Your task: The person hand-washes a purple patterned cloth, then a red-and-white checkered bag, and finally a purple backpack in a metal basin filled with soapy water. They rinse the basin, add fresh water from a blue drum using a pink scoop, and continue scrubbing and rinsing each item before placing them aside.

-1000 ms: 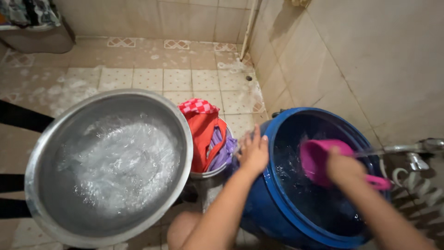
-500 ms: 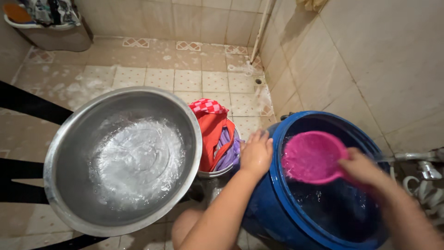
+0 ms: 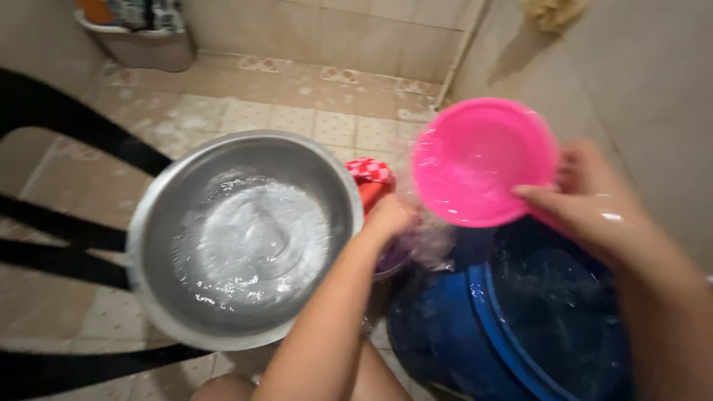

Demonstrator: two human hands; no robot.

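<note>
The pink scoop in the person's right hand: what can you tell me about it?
The pink scoop looks like smooth, glossy plastic, round and bowl-shaped, its open mouth tilted toward the camera. It is wet, with water inside and spilling from its lower left edge. The right hand holds it by its right side, raised above the blue barrel. Its handle is hidden by the hand.

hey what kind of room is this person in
Most likely a tiled bathroom or wash area. The floor and walls are tiled and wet, a blue water barrel stands by a steel basin of water, and the right hand lifts a pink scoop.
</note>
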